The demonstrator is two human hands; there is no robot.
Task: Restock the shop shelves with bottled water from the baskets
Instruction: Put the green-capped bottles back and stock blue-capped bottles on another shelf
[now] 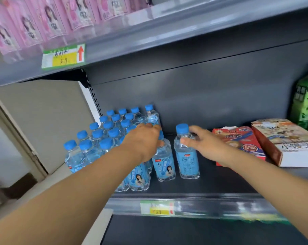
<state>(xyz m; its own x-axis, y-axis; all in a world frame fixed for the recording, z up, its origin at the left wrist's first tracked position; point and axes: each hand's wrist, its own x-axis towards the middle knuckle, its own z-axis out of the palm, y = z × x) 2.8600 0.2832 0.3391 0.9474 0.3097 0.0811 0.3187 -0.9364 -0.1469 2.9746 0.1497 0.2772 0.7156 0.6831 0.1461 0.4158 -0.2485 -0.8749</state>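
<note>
Several small water bottles [103, 133] with blue caps and blue labels stand in rows at the left of the dark middle shelf [220, 184]. My left hand [142, 140] is closed over the top of one bottle [163, 163] at the right edge of that group. My right hand [202, 144] grips the upper part of another bottle [186, 156], which stands upright on the shelf just right of the first. No basket is in view.
Two snack boxes, one red [241, 140] and one white and brown [287, 142], lie on the shelf to the right, with a green carton [307, 103] behind them. Pink-labelled bottles [49, 20] fill the shelf above. Price tags [63, 56] sit on the shelf edges.
</note>
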